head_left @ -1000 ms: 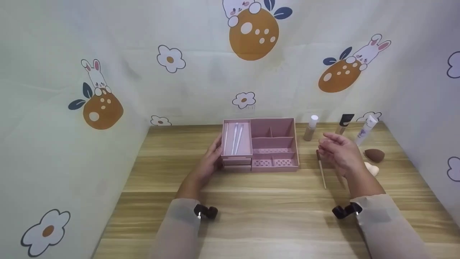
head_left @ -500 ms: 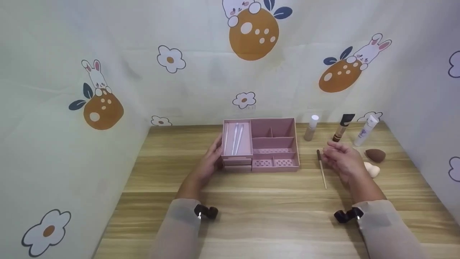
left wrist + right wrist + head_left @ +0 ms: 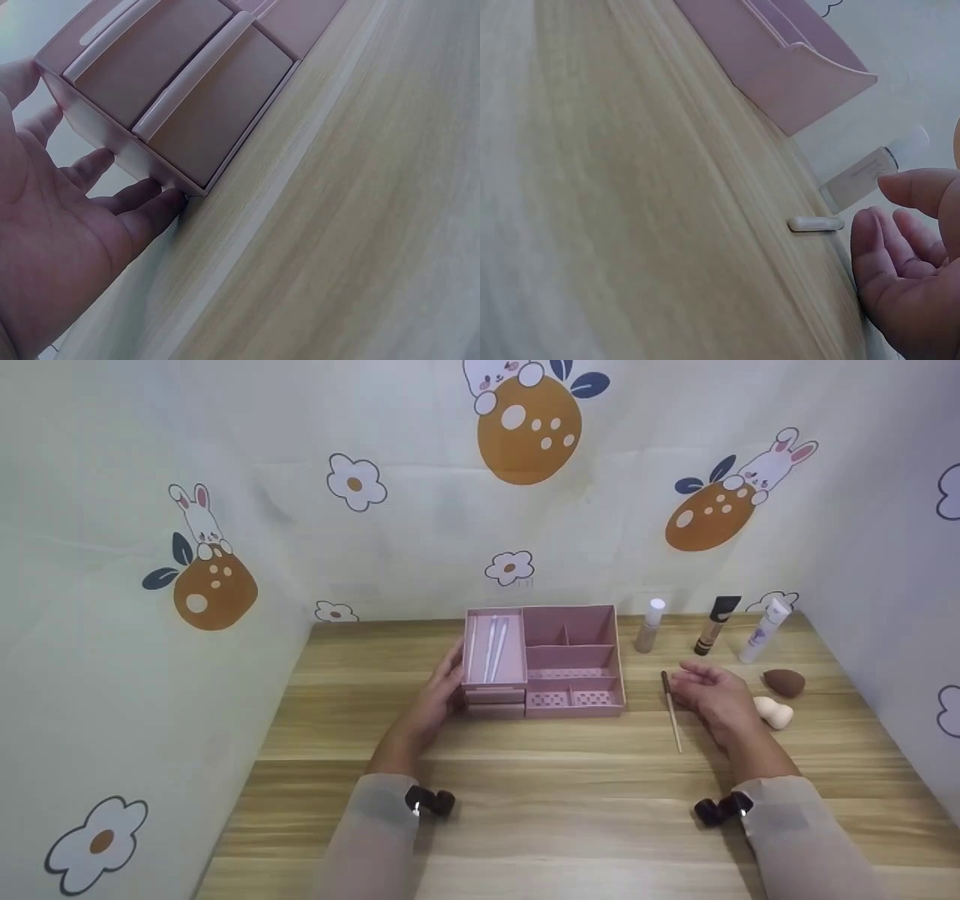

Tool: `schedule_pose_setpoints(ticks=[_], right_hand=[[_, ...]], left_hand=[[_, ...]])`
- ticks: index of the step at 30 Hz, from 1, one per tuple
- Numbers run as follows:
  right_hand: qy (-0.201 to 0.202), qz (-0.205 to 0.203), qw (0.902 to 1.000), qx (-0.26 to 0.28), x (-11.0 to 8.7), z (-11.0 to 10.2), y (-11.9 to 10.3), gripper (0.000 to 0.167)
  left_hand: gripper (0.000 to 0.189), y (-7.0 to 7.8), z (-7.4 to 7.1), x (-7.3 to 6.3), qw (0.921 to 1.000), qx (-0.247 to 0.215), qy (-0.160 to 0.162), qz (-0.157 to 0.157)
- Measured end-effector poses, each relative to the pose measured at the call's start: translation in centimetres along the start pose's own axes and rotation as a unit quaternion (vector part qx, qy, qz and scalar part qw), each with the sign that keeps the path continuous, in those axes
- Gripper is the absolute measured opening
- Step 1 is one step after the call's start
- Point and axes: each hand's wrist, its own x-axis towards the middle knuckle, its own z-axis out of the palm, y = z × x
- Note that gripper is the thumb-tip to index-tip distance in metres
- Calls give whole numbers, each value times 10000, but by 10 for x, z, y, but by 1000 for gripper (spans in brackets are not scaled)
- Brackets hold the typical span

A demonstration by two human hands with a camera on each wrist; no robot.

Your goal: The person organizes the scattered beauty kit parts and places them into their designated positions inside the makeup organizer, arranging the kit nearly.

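A pink desk organizer [image 3: 577,712] stands on the wooden table, with a shallow top tray over two small drawers [image 3: 217,105] at its left. Several slim sticks [image 3: 493,649] lie in that tray. My left hand [image 3: 436,694] touches the organizer's left side with spread fingers, their tips along the side wall in the left wrist view. To the right of the organizer lies a thin makeup brush [image 3: 673,720], dark at its far end and pale along the handle. Beside this brush is my right hand [image 3: 716,697], fingers loosely bent and holding nothing.
Behind the right hand stand a white-capped bottle [image 3: 649,626], a black-capped tube [image 3: 716,626] and a white tube [image 3: 765,631]. A brown makeup sponge [image 3: 784,683] and a cream one [image 3: 774,713] lie at the right. Printed cloth [image 3: 420,547] borders the table.
My right hand has come down and nearer to me, beside the brush, uncovering the black-capped tube and more of the cream sponge. The left hand stays at the organizer.
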Motion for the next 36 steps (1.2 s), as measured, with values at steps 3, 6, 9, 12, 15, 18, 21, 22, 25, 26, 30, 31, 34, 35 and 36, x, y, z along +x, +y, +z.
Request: schedule_pose_setpoints(ticks=[3, 6, 9, 12, 15, 18, 21, 22, 25, 26, 30, 31, 34, 35, 36], right_hand=[[93, -19, 9983, -570, 2, 0, 2, 69], [157, -19, 9919, -1259, 4, 1, 3, 68], [174, -79, 9789, -2036, 3, 4, 2, 70], [116, -159, 9601, -2788, 1, 7, -1, 74], [52, -217, 9434, -3309, 0, 9, -3, 79], [32, -234, 9349, -3541, -1, 12, -5, 82], [22, -287, 9287, -3696, -2, 14, -5, 80], [15, -312, 9270, -3737, -3, 15, -5, 80], [38, -381, 9220, -3853, -3, 15, -6, 75], [49, -404, 9202, -3894, -2, 15, -6, 74], [126, -446, 9141, -4027, -1, 12, -5, 67], [150, -463, 9127, -4057, -1, 12, -4, 66], [243, -497, 9083, -4147, 1, 11, -3, 61], [277, -492, 9081, -4149, 1, 11, -3, 59], [309, -495, 9072, -4166, 1, 11, -2, 58]], left_hand=[[57, 0, 0, 0, 10000, -19, 0, -6], [57, 1, 0, 0, 10000, 9, -6, -4], [58, 1, 0, 1, 10000, -4, -22, 11], [58, 1, 0, 0, 10000, -2, -52, 7], [57, 1, -1, -1, 10000, -17, -68, -18], [56, 0, -2, -1, 10000, -36, -72, -28], [56, 1, -3, -1, 10000, -36, -59, -25], [56, 1, -3, 0, 10000, -31, -62, -22], [56, 1, -2, 0, 10000, 25, -9, -87], [56, 1, -2, 0, 9999, 48, 10, -110], [56, 0, -2, -1, 9999, 77, -39, -68], [57, 0, -2, -1, 9999, 81, -50, -42], [57, 0, -1, 0, 9999, 73, -75, 20], [57, 0, -1, -1, 10000, 75, -61, 17], [57, 0, -1, 0, 10000, 67, -58, 24]])
